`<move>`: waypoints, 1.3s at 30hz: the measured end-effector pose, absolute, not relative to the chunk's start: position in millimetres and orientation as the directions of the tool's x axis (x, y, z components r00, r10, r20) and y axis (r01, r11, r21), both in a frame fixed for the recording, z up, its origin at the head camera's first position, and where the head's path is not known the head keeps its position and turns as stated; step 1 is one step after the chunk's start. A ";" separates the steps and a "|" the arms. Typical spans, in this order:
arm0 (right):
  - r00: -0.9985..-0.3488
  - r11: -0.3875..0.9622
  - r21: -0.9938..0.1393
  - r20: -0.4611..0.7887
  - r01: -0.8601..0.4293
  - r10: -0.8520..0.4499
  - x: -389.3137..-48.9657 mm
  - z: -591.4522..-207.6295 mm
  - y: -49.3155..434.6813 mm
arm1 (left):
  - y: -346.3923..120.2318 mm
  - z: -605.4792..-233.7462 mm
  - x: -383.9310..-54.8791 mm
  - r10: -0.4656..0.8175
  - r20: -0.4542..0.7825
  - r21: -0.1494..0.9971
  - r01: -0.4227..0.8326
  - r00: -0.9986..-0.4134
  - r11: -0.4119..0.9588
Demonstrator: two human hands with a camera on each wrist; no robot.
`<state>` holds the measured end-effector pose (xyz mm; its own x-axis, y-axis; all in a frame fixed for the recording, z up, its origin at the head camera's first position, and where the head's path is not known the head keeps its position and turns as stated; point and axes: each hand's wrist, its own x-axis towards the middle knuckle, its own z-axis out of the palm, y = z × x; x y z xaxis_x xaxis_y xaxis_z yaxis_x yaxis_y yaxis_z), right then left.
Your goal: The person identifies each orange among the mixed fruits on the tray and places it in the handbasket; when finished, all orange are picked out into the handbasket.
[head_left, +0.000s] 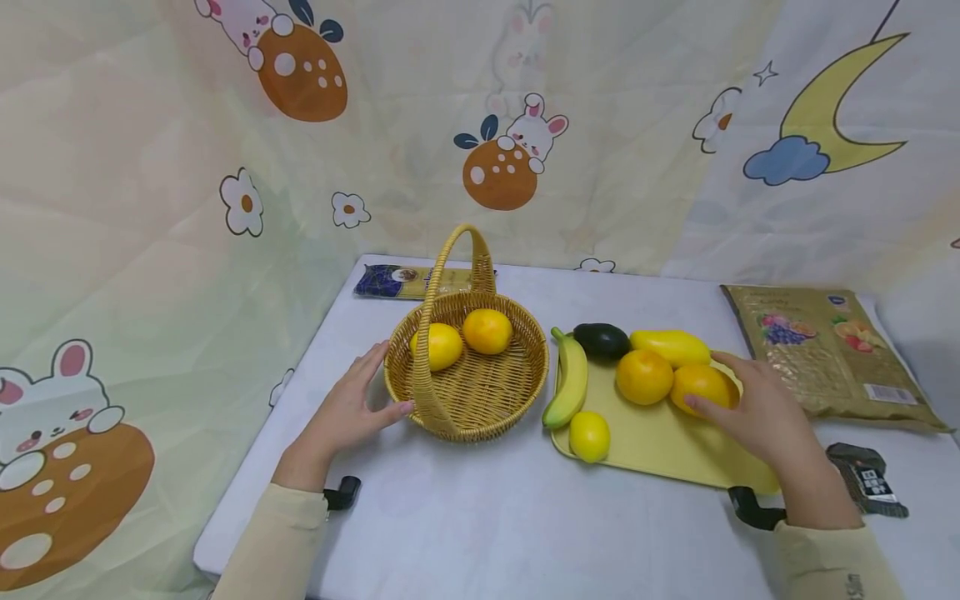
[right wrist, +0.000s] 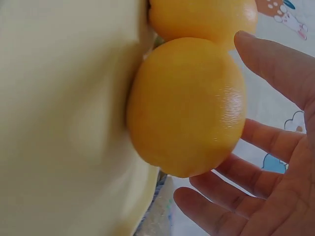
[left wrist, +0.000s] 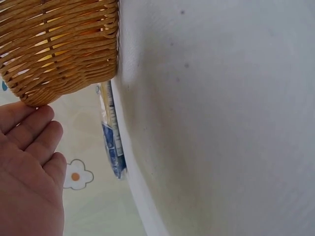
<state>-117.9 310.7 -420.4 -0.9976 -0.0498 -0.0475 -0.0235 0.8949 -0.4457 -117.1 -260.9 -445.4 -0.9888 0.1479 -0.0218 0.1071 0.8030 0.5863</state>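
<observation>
My left hand [head_left: 356, 412] is at the left side of a wicker basket [head_left: 480, 417] with a tall handle. In the left wrist view its fingertips [left wrist: 43, 114] touch the woven rim. Two round yellow-orange fruits [head_left: 487, 331] lie inside the basket. On the right, my right hand [head_left: 761, 408] spreads around an orange [head_left: 702, 390] on a yellow tray [head_left: 660, 454], thumb on the near side and fingers beyond. The right wrist view shows the thumb apart from this orange [right wrist: 187, 108], with the fingers loosely behind it. A second orange [head_left: 643, 377] sits against it.
The tray also bears a banana [head_left: 568, 379], a lemon [head_left: 589, 437], a dark oval fruit [head_left: 602, 341] and a long yellow fruit [head_left: 670, 347]. A large golden bag [head_left: 832, 358] and a small dark packet [head_left: 867, 479] lie at right. Behind the basket lies a blue-and-gold packet [head_left: 390, 282].
</observation>
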 end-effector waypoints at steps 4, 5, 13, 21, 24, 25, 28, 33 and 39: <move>-0.998 0.887 -0.461 -0.050 -0.012 -0.039 -117.5 -427.0 311.5 | -261.3 -446.3 -117.2 0.144 -0.022 0.583 0.104 -0.989 0.806; -0.998 0.886 -0.463 -0.051 -0.008 -0.036 -117.5 -428.4 311.8 | -261.2 -446.3 -117.1 0.142 -0.022 0.585 0.103 -0.990 0.805; -0.999 0.879 -0.476 -0.050 0.010 -0.015 -118.0 -439.9 313.1 | -260.8 -446.7 -117.5 0.139 -0.027 0.584 0.097 -0.990 0.806; -1.000 0.876 -0.483 -0.026 0.004 -0.010 -119.9 -447.5 312.6 | -260.5 -446.7 -117.0 0.135 -0.029 0.585 0.093 -0.990 0.806; -0.999 0.868 -0.495 -0.031 0.020 0.005 -119.9 -448.2 312.1 | -259.9 -445.9 -116.2 0.132 -0.030 0.590 0.089 -0.991 0.803; -0.999 0.866 -0.499 -0.034 0.027 0.011 -119.5 -448.3 312.0 | -259.9 -445.9 -116.1 0.132 -0.032 0.590 0.088 -0.991 0.803; -0.999 0.856 -0.515 -0.039 0.044 0.028 -118.0 -447.7 311.6 | -259.5 -445.5 -115.5 0.133 -0.034 0.592 0.087 -0.991 0.801; -0.998 0.843 -0.535 -0.054 0.065 0.043 -115.3 -446.0 311.0 | -259.7 -444.7 -115.7 0.140 -0.024 0.590 0.099 -0.990 0.802; -0.995 0.844 -0.531 -0.096 0.075 0.028 -112.5 -442.8 313.8 | -260.0 -444.9 -115.9 0.137 -0.028 0.586 0.095 -0.990 0.805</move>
